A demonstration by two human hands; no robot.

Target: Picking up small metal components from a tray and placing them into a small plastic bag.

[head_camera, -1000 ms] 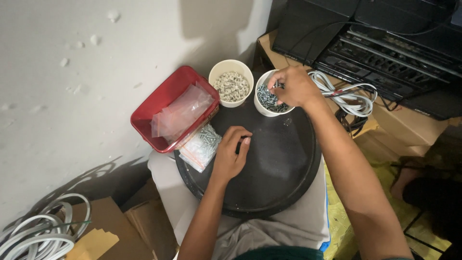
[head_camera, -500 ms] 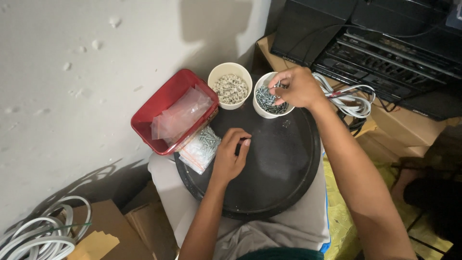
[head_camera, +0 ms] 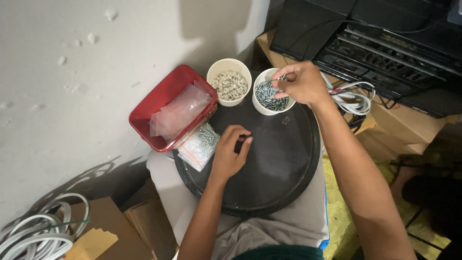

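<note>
My right hand [head_camera: 297,83] hovers over a white cup of silvery screws [head_camera: 267,97], with its fingertips pinched on a few screws just above the cup. My left hand [head_camera: 231,150] rests on a round black tray [head_camera: 284,168], fingers curled together on something small that I cannot make out. Beside the left hand lie small clear bags filled with screws [head_camera: 198,145]. A second white cup [head_camera: 230,81] holds pale plastic wall plugs.
A red plastic box [head_camera: 166,108] with empty clear bags sits at the tray's left rim. Black audio equipment [head_camera: 380,43] on cardboard boxes stands at right, with white cables [head_camera: 350,98] beside it. Coiled white cable [head_camera: 38,233] and cardboard lie at bottom left.
My right hand has lifted slightly out of the screw cup, its fingers pinched. The left hand has stayed in place on the tray.
</note>
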